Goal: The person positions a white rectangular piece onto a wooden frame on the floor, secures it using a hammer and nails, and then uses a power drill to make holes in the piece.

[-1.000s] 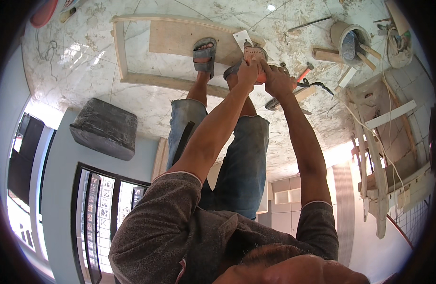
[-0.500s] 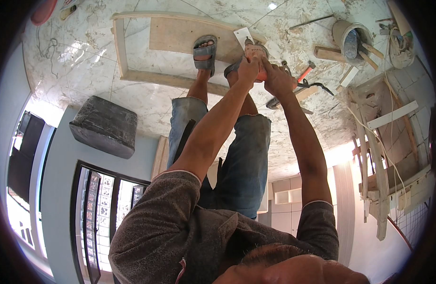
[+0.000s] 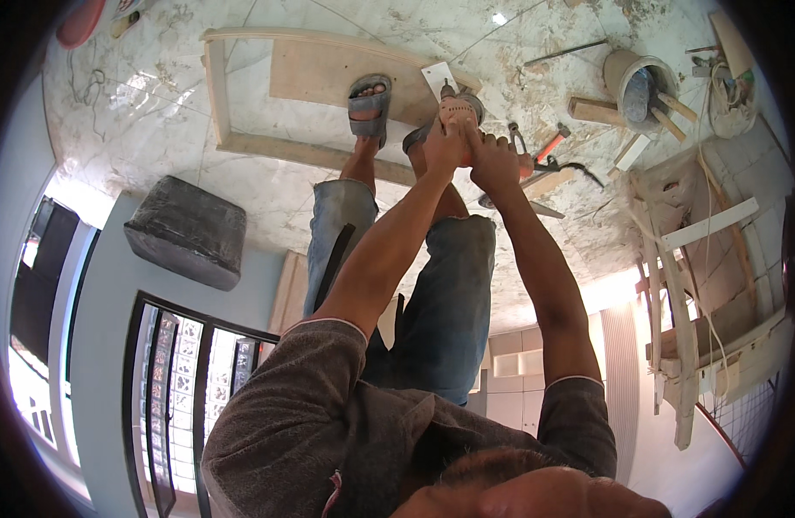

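Both my hands grip an orange power drill (image 3: 460, 107) over the right end of a low wooden frame lying on the floor. My left hand (image 3: 446, 148) is closed around the drill's body. Beside it, my right hand (image 3: 496, 161) is wrapped round the rear part, which it mostly hides. The drill's chuck points away from me at a small white plate (image 3: 434, 76) by the frame's corner. Whether the bit touches the plate is too small to tell. One sandalled foot (image 3: 369, 105) stands inside the wooden frame (image 3: 302, 149), beside a flat wooden board (image 3: 328, 76).
Right of the drill lie a hammer (image 3: 553, 141) with an orange handle, pliers (image 3: 516, 136) and wood offcuts. Farther right, a tipped bucket (image 3: 624, 76) holds wooden-handled tools. A pile of timber (image 3: 684, 345) stands at the right, and a dark block-shaped container (image 3: 186, 231) at the left.
The drill and both hands have shifted slightly left and nearer to me. My right hand has come closer to the left one. Both keep hold of the drill.
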A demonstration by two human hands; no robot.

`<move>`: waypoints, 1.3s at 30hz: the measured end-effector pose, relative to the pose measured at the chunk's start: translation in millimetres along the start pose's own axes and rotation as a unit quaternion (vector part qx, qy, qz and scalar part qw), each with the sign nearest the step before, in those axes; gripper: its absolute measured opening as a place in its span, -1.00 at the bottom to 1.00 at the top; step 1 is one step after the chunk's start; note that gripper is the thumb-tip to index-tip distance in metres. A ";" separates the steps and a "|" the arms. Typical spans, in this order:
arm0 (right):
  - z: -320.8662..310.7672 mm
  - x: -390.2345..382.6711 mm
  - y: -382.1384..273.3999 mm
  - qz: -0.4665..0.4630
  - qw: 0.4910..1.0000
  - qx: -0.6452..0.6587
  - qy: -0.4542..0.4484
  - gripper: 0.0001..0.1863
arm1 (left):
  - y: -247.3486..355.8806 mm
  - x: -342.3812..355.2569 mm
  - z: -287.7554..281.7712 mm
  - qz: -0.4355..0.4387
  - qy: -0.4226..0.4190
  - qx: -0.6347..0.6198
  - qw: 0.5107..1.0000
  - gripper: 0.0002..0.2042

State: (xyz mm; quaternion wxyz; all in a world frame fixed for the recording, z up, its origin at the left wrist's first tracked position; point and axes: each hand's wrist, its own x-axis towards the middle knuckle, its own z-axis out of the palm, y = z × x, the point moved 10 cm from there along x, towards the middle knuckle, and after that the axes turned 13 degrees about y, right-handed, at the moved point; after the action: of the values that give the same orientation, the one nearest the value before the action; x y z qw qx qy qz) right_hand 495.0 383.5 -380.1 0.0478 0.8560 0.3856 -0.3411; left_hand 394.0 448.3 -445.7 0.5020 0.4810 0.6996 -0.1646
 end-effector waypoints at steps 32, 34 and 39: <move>-14.4 22.4 -6.6 -0.107 0.994 -0.018 0.019 -0.27 | -7.9 7.3 -3.0 -0.074 0.023 0.134 0.988 -0.51; -9.2 19.1 -4.8 -0.100 0.994 -0.021 0.023 -0.24 | -8.4 9.6 0.8 -0.054 0.020 0.120 0.991 -0.49; -15.0 28.3 2.8 -0.068 0.997 -0.012 -0.030 -0.29 | -40.2 35.5 27.6 -0.067 -0.068 0.114 0.989 -0.43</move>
State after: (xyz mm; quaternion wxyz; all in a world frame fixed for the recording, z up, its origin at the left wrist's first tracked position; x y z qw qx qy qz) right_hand 518.4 404.4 -386.8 0.0468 0.8166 0.4452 -0.3643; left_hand 374.1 427.3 -498.6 0.4780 0.4747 0.6713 -0.3093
